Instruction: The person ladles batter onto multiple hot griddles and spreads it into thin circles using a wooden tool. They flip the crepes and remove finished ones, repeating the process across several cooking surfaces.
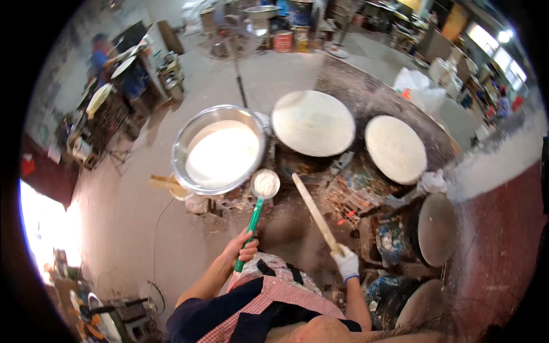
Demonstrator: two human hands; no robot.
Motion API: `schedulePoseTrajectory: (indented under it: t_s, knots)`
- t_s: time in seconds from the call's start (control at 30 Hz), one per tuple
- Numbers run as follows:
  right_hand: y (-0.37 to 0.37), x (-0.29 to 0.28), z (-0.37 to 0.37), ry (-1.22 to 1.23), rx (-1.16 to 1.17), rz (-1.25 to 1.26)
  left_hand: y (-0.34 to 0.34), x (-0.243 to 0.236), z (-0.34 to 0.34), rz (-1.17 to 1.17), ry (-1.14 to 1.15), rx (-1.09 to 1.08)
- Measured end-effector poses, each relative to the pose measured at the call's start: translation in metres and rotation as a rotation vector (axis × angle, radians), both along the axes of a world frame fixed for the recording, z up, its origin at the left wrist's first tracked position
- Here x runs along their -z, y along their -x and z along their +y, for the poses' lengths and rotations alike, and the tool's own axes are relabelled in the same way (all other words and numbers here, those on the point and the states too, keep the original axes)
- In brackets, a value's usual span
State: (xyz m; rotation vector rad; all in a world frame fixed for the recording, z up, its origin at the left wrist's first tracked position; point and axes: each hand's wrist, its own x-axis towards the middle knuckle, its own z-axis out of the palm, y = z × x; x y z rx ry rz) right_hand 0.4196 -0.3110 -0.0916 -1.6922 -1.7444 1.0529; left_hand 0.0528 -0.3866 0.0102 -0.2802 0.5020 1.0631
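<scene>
My bare left hand (240, 246) is closed round the green handle (249, 227) of a ladle. Its round cup (266, 183) holds pale batter, beside the rim of a wide steel basin (178, 150) containing creamy white liquid (220, 154). My right hand (346, 263), in a white glove, grips a long flat wooden stick (314, 208) that slants up toward the griddles. Two round griddles at centre and right are covered with thin pale layers (313, 122) (394, 148). At lower right are two bare dark round plates (436, 228) (418, 313), the nearer partly cut off.
A fan on a pole (239, 80) stands behind the basin. A board (366, 80) and white bags (417, 88) lie beyond the griddles. A co-worker (102, 60) is by drums at back left. A cable (157, 228) crosses the floor. A pale wall (500, 148) bounds the right.
</scene>
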Motion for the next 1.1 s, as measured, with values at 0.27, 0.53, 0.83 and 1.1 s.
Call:
schedulePoseTrajectory:
  t_s: [0.27,0.53,0.83,1.1]
  knots:
    - [0.225,-0.087,0.174,-0.220,-0.471,-0.550,0.177,0.030,0.055,0.519,-0.149,-0.145]
    - [0.374,-0.080,0.207,-0.228,-0.773,-0.739,0.282,0.147,0.122,0.866,0.390,0.040]
    - [0.321,-0.065,0.143,-0.105,-0.591,-0.522,0.269,0.060,0.136,0.057,0.546,-0.126]
    - [0.350,-0.199,0.198,-0.737,-0.354,-0.035,0.272,-0.208,0.156,0.761,-0.201,-0.154]
